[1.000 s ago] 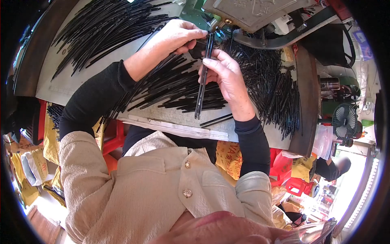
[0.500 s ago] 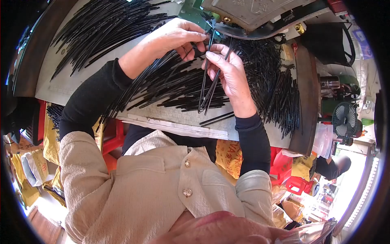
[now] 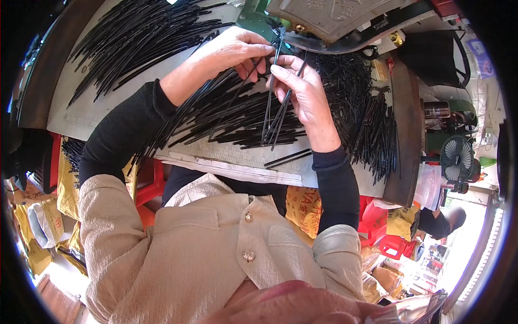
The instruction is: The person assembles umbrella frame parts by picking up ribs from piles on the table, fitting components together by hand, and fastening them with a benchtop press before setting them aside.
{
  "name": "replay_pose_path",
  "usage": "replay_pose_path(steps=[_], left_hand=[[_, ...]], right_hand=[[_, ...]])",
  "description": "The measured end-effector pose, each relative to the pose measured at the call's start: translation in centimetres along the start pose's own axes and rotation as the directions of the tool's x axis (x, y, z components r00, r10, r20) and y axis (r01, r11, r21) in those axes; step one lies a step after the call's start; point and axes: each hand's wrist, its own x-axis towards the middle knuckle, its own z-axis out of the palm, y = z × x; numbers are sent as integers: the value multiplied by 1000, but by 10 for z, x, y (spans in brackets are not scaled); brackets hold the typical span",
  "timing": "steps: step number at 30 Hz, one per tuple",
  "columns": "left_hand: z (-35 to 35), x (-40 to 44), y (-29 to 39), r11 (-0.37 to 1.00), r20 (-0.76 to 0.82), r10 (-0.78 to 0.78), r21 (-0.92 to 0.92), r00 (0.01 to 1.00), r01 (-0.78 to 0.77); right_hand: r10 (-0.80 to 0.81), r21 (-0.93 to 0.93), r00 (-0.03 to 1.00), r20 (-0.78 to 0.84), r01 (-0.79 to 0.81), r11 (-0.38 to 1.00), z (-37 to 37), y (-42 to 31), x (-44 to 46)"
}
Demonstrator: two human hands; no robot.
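My left hand [image 3: 244, 51], its fingers bent and pressed together, pinches the end of a thin dark strip [image 3: 233, 100] that slants down to the left. Facing it, my right hand [image 3: 301, 89] closes its thumb and fingers on several thin black strips [image 3: 277, 121], whose long ends hang toward me. The upper end of one strip reaches the small metal tip of a green machine [image 3: 253, 19]. Under both hands, a spread of loose black strips [image 3: 237, 119] lies on the pale worktable [image 3: 189, 148]. My fingers partly hide the strip ends.
Another pile of black strips [image 3: 145, 40] lies at the far left. Right of my hands are a tangled black heap [image 3: 345, 75] and a bundle [image 3: 375, 140]. A metal machine cover [image 3: 340, 16] overhangs the back. A small fan [image 3: 457, 158] stands at the right.
A thin strip now slants down from my left hand across the pile. The strips in my right hand have shifted slightly left and spread a little; both hands stay nearly in place.
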Motion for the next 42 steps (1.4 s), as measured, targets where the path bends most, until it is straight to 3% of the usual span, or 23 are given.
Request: replay_pose_path(steps=[10,42], left_hand=[[2,0,-4,998,-21,61,13,998,-61],[-3,1,15,989,-23,-23,144,999,26]], right_hand=[[-17,-8,1000,-17,17,1000,0,2,2],[160,115,987,9,-160,980,-5,-6,5]])
